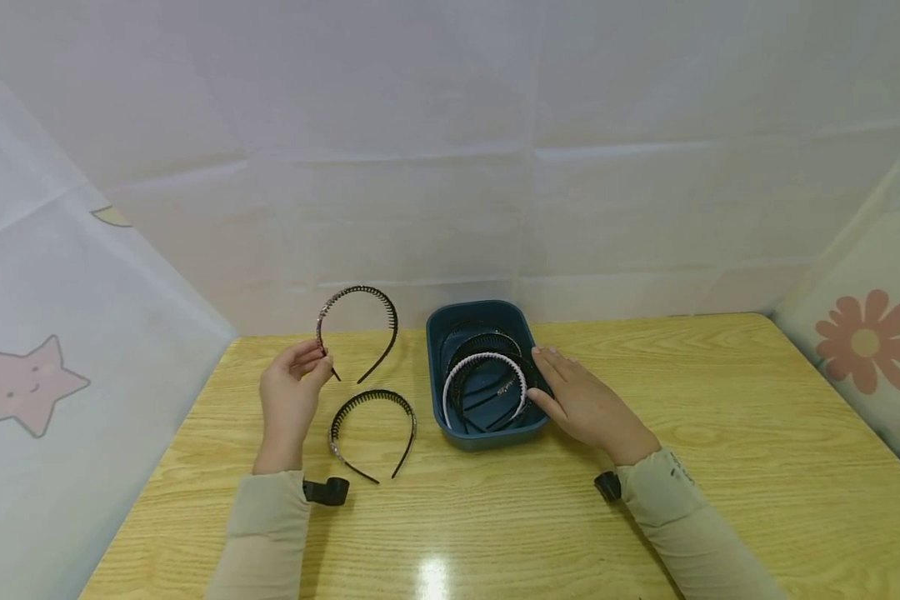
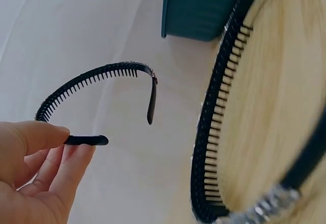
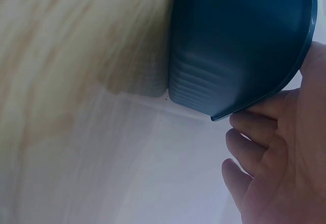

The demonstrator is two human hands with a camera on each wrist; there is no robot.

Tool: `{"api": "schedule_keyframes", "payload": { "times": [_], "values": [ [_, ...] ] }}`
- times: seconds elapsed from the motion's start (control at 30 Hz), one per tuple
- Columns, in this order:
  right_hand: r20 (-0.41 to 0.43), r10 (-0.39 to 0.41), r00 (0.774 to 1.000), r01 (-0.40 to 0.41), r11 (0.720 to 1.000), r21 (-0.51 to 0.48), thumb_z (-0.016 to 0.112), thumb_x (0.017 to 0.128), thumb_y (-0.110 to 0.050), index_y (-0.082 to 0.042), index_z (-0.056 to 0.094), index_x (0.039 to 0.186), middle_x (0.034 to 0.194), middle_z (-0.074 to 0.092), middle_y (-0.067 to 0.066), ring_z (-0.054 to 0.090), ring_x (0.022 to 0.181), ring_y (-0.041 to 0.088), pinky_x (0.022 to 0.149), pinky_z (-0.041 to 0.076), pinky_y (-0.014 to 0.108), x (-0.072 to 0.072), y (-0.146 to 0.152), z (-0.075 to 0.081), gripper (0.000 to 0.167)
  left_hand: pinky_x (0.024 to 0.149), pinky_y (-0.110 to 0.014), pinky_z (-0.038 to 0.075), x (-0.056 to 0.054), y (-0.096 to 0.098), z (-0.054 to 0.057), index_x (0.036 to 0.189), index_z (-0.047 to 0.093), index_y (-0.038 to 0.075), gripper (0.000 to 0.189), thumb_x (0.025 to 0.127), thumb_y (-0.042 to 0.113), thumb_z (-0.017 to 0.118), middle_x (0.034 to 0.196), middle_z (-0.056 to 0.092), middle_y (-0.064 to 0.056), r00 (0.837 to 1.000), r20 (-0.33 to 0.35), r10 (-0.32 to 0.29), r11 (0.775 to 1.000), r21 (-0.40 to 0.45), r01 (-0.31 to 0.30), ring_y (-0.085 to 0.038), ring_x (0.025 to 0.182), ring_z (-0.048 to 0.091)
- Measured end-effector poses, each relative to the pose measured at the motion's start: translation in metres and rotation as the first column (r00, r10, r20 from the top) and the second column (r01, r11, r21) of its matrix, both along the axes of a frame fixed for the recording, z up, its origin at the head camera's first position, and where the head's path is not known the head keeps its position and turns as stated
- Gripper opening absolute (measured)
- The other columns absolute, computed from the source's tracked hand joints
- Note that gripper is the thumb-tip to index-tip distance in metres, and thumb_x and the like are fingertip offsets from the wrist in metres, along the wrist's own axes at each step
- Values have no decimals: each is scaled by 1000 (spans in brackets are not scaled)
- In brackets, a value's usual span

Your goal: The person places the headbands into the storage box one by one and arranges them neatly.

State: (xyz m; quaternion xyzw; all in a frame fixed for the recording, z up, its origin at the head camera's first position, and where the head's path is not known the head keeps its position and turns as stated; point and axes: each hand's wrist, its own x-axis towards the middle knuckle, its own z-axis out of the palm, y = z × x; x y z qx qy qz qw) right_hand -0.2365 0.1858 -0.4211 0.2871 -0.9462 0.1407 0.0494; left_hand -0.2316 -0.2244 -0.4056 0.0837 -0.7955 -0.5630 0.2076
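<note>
My left hand (image 1: pixel 292 392) pinches one end of a black toothed headband (image 1: pixel 395 321) between thumb and fingers, its arch standing up at the table's left rear. In the left wrist view this headband (image 2: pixel 86 76) shows comb teeth inside and glittery trim outside. Closer to me lies a second black toothed headband (image 1: pixel 335 427), with sparkly decoration. My right hand (image 1: pixel 588 406) rests at the right rim of a dark blue plastic basket (image 1: pixel 437 383), fingers extended. Inside the basket, a pale lilac headband (image 1: pixel 487 357) lies over several dark ones.
The wood-patterned table (image 1: pixel 495 525) ends at a white sheet (image 1: pixel 420 208) behind it. More sheeting hangs at both sides, printed with a pink star (image 1: pixel 33 387) on the left and a red flower (image 1: pixel 866 342) on the right.
</note>
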Motion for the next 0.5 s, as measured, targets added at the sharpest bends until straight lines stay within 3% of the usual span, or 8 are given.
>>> {"api": "schedule_keyframes", "payload": {
  "times": [0.13,0.23,0.5],
  "values": [
    [-6,0,1000,0,1000,4,43,109,-43,4,27,158,163,30,21,28,150,38,122,24,55,0,0,0,70,84,-17,57,1,7,5,132,62,-4,36,97,5,68,121,63,-17,998,-13,-60,991,122,61,-4,98,64],
    [-8,-2,1000,2,1000,6,43,109,-43,4,27,158,163,29,21,28,150,38,122,24,54,0,0,0,70,87,-22,57,2,15,9,133,60,-5,38,97,2,68,121,61,-18,994,-22,-108,969,222,110,-8,100,66],
    [0,-7,1000,7,1000,5,43,109,-43,3,27,158,163,29,22,28,150,38,122,23,54,1,-1,1,70,91,-27,57,7,35,18,135,58,-4,41,96,1,69,124,59,-17,979,-16,-204,919,340,197,-18,109,67]
  ]
}}
